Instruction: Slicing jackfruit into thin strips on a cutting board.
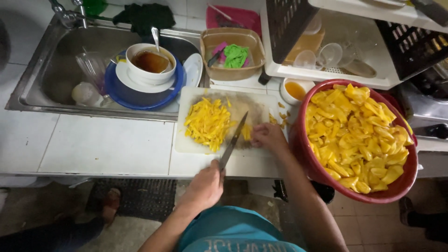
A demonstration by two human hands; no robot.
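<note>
The left hand (205,186) is closed in a firm grip around the handle of a knife (234,138), whose long blade runs up and to the right, away from the body, and comes down across the white cutting board (186,140) on the tiled bench (107,144). The right hand (267,136) lies just right of the blade tip, fingers curled down on a small yellow piece of fruit (247,132), pinning it to the board so that it sits between the steel and the fingertips; this hand is the nearer of the two to the piece, and the blade's axis crosses it at a slant. To the left of the blade lies a heap of cut yellow strips (207,122). Touching the board's right side stands a large red basin (401,186) filled with whole yellow fruit lobes (357,135) (it overhangs the bench edge toward the person). Behind the board sits a small white cup of orange liquid (295,90), a tan tub (231,72) holding green and pink cloths, and a white dish rack (326,70) with clear containers. The steel sink (42,79) at left holds a blue plate under a white bowl (150,63) of brown liquid with a spoon. No packages, labels or signs can be made out.
</note>
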